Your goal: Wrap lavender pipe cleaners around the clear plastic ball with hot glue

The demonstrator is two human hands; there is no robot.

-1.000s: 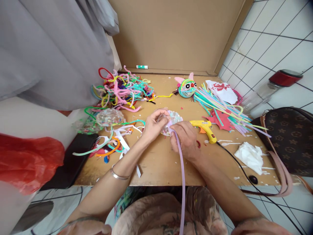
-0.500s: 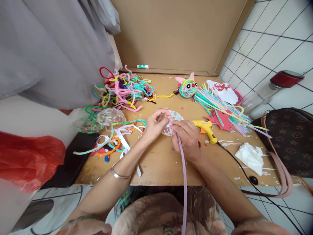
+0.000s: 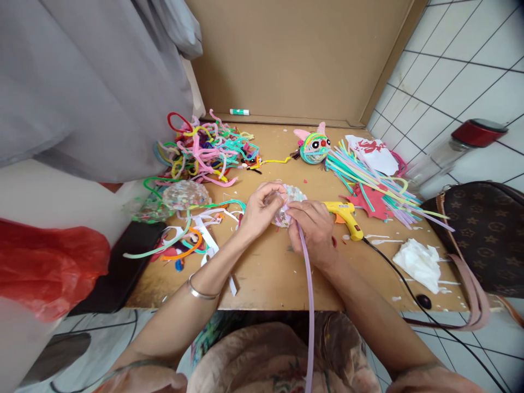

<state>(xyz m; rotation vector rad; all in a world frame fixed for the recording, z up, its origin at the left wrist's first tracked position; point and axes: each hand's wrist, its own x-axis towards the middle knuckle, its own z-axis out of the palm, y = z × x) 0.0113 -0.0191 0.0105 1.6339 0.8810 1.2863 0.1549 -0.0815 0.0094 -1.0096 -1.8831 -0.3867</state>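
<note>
Both hands meet over a clear, dome-like plastic piece (image 3: pixel 295 192) with pastel colours on it, at the middle of the table. My left hand (image 3: pixel 262 210) has its thumb and forefinger closed on the near left side of this piece. My right hand (image 3: pixel 313 229) is closed round a lilac pipe cleaner (image 3: pixel 308 284), pressing its upper end against the plastic. The rest of the pipe cleaner hangs down over the table edge toward my lap. My fingers hide much of the plastic piece. A yellow glue gun (image 3: pixel 347 218) lies just right of my right hand.
A heap of coloured pipe cleaners (image 3: pixel 204 147) lies at the back left, with another clear dome (image 3: pixel 186 195) before it. A decorated ball with ears (image 3: pixel 314 147), straight pipe cleaners (image 3: pixel 372 177), a crumpled tissue (image 3: pixel 417 265) and a brown bag (image 3: pixel 483 234) are toward the right.
Hardly anything differs. My right hand and the hanging lilac pipe cleaner have shifted very slightly to the right; my left hand keeps its place.
</note>
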